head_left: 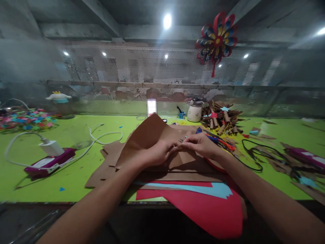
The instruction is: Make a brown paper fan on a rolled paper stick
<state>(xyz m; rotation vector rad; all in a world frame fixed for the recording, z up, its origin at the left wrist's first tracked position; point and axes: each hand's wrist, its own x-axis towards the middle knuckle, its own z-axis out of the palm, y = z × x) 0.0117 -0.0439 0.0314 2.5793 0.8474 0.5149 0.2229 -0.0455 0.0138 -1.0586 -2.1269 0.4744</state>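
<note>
Head view: both hands (pixel 160 151) (pixel 202 144) (fingers tightly curled) pinch brown paper (pixel 144 139).

Slender bare forearms (pixel 101 198) taper through narrow wrists (pixel 143 158) to hands (pixel 200 143).

Looking like a paper-craft workshop. Showing a lime-green tabletop (pixel 45 191) bearing stacked brown paper (pixel 144 139), red sheets (pixel 210 211), rolled brown tubes (pixel 225 117), a heap of small coloured stars (pixel 25 120) and a purple power strip (pixel 66 156). Also displaying a hanging flower ornament (pixel 217 40), a perforated screen (pixel 152 76) behind, plain overhead beams (pixel 99 17) and a bright ceiling light (pixel 167 21).
</note>
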